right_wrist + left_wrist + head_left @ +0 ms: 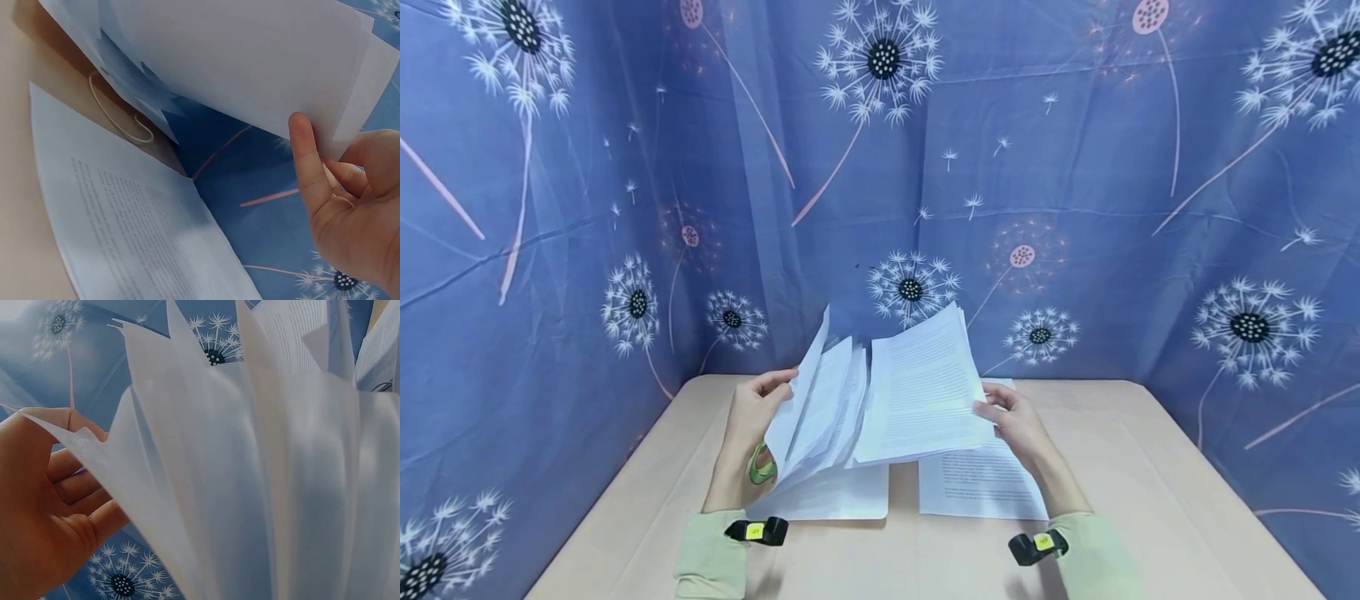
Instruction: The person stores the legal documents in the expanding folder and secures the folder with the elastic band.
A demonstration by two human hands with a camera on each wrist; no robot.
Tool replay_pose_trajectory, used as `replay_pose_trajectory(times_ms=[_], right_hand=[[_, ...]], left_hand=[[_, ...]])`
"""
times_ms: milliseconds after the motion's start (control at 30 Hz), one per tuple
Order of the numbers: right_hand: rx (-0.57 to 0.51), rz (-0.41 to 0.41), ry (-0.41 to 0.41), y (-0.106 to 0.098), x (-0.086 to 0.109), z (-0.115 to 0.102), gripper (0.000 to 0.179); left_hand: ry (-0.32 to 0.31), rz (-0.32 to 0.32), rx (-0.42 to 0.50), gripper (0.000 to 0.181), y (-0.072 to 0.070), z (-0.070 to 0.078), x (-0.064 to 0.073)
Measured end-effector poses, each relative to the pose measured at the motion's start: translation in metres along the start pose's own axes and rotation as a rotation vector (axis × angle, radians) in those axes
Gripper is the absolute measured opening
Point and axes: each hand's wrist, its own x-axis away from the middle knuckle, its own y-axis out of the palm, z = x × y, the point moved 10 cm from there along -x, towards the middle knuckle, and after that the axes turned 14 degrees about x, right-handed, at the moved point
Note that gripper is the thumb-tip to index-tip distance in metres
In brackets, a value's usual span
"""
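Note:
Toward the left of the table, a whitish translucent plastic file folder stands fanned open with several pockets. My left hand pinches the edge of its outermost plastic sheet, thumb and fingers on either side. A sheaf of printed sheets is held up by my right hand, which grips the right edge between thumb and fingers. In the head view, the sheaf's left side is right at the folder's pockets. More printed paper lies on the table below the right hand.
A thin pale elastic cord loops out beside the folder in the right wrist view. A green patterned patch shows by the left wrist. Behind the pale table hangs a blue dandelion-print curtain.

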Motion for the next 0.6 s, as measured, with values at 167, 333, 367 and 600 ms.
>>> replay_pose_trajectory(times_ms=[167, 333, 367, 600], right_hand=[[0.007, -0.008, 0.007, 0.010, -0.001, 0.001, 0.045], [0.002, -0.012, 0.007, 0.018, -0.002, -0.001, 0.045], [0.002, -0.015, 0.006, 0.020, -0.002, -0.002, 0.045], [-0.002, -0.044, 0.000, 0.039, -0.006, -0.004, 0.045]], left_hand=[[0.032, 0.015, -0.008, 0.029, -0.004, -0.023, -0.012], [0.044, 0.010, -0.016, 0.029, -0.003, -0.028, -0.015], [0.044, 0.007, -0.017, 0.029, -0.003, -0.028, -0.015], [0.029, 0.004, -0.010, 0.028, -0.002, -0.030, -0.014]])
